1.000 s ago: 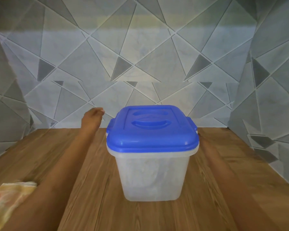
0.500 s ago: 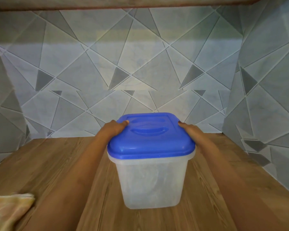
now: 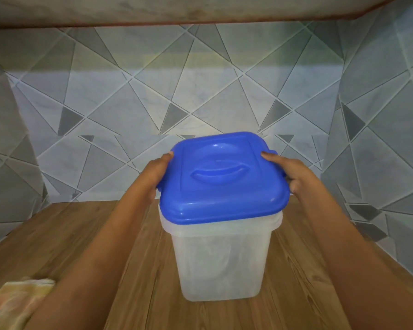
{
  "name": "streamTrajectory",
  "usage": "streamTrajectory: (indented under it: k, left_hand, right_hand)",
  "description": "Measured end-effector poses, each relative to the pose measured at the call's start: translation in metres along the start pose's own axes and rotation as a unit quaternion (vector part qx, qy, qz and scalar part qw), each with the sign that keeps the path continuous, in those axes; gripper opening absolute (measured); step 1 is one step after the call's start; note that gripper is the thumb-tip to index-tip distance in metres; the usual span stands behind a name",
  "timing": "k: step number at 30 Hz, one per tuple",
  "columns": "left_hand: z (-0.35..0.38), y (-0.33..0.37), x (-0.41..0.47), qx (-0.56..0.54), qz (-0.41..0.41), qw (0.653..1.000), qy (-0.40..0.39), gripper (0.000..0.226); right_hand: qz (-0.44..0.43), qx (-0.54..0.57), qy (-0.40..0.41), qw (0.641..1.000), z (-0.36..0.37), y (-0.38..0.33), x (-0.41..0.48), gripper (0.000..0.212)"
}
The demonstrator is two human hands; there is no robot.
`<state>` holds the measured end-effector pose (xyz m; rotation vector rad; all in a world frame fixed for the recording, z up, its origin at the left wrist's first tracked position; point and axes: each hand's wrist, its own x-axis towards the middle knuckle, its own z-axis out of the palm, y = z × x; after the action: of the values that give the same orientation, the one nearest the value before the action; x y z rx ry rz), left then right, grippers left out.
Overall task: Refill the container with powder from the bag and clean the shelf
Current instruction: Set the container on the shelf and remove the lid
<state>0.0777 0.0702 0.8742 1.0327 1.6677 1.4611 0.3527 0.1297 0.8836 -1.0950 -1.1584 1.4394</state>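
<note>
Gripping one lid [image 3: 222, 177], two hands [image 3: 153, 179] [image 3: 296, 177]; one container [image 3: 222, 258], one cloth [image 3: 14, 298].

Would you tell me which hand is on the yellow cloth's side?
The left hand, gripping the blue lid at its left edge; the yellow cloth lies beside its forearm; the right hand grips the opposite edge.

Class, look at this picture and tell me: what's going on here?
A person's left hand and right hand grip opposite sides of the blue lid on a translucent plastic container on the wooden shelf. The lid is not yet off. A yellowish cloth lies at the shelf's front left.
</note>
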Motion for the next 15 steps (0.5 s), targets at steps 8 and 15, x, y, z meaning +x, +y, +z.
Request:
streamTrajectory:
  k: [8,15]
  left_hand:
    - [0.029,-0.009,-0.023,0.265,0.101,0.957,-0.064,0.049]
    - [0.137,-0.018,-0.083,0.498,0.214,0.818,-0.193,0.061]
  right_hand:
    - [-0.216,0.119,0.037,0.969,-0.049,-0.060,-0.036,0.041]
    - [-0.392,-0.134,0.149,0.898,-0.103,-0.044,-0.058,0.024]
